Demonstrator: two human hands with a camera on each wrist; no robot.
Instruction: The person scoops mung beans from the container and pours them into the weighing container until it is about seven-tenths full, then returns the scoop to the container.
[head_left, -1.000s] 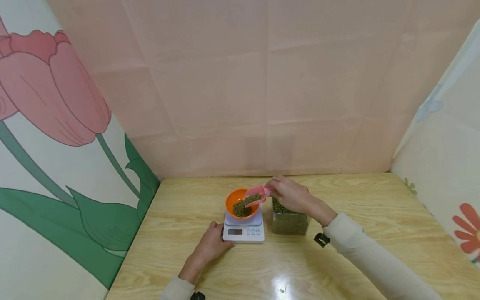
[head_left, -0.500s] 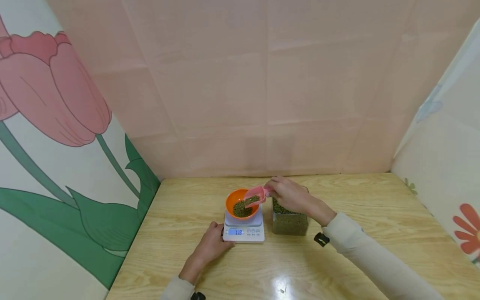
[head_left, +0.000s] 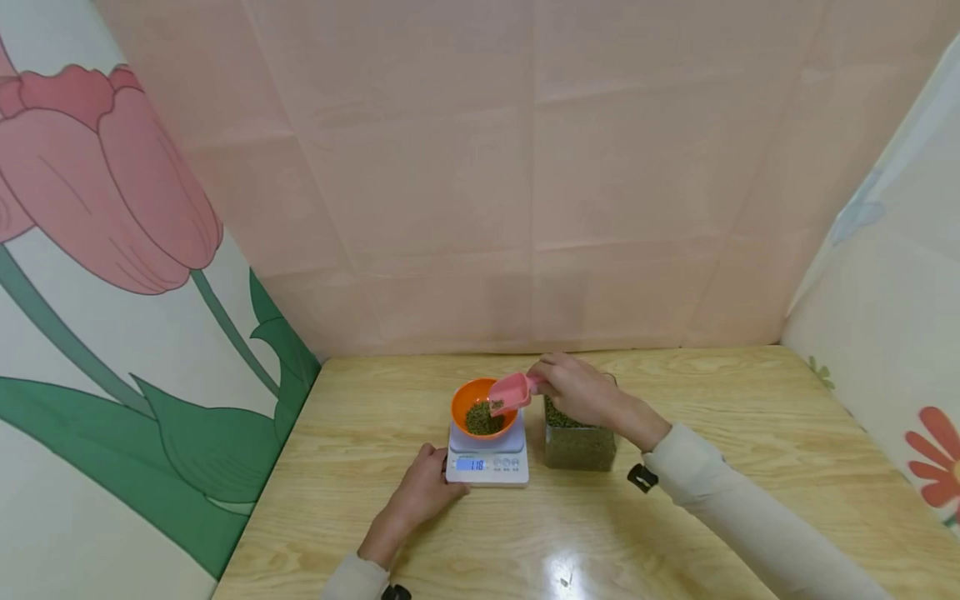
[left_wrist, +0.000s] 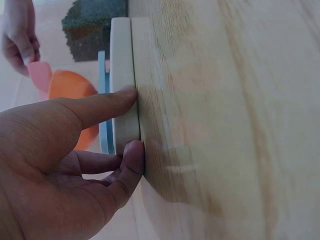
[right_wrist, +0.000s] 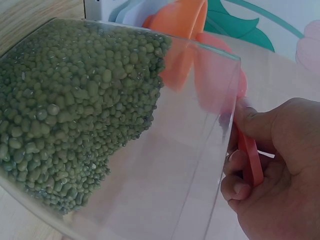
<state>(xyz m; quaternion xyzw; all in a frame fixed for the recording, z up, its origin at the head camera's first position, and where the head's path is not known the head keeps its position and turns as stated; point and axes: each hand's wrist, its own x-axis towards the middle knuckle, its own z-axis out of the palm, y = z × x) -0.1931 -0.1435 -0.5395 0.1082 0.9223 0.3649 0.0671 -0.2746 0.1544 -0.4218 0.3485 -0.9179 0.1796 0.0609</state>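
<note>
In the head view a white kitchen scale bears an orange bowl with green mung beans in it. My left hand grips the scale's front left corner; the left wrist view shows thumb and fingers on the scale's side. Pinched by its handle in my right hand, a pink scoop tilts down over the bowl's right side. A few beans lie at the scoop's lip. In the right wrist view the fingers curl round the scoop's handle.
A clear box of mung beans stands right of the scale, below my right forearm. In the right wrist view its transparent wall comes between camera and scoop. The wooden table meets a pink backdrop behind.
The scoop has tipped further and most of its beans have slid into the bowl. The scale's display, dark at first, is now lit. My left hand stays on the scale.
</note>
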